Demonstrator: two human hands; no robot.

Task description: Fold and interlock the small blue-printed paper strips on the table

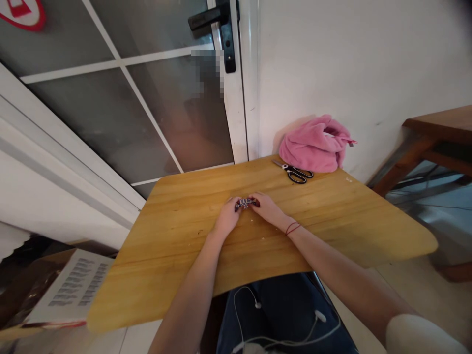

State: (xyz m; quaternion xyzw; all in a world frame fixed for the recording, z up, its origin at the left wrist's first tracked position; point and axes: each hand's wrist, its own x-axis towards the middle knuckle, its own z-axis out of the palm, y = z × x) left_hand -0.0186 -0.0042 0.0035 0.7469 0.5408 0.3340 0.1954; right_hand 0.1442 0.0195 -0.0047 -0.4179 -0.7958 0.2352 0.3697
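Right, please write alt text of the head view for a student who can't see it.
A person's left hand and right hand hold a small dark object with pale markings over a yellowish wooden table. Farther back lie metal scissors with black handles beside a bundle of fluffy pink fabric.

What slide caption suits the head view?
Left hand and right hand hold a small object at a table, scissors and pink cloth beyond.

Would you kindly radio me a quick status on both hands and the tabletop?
Left hand, right hand: both gripping small patterned object. Object: bridges the two hands. Scissors, pink cloth: farther off, not touching hands.
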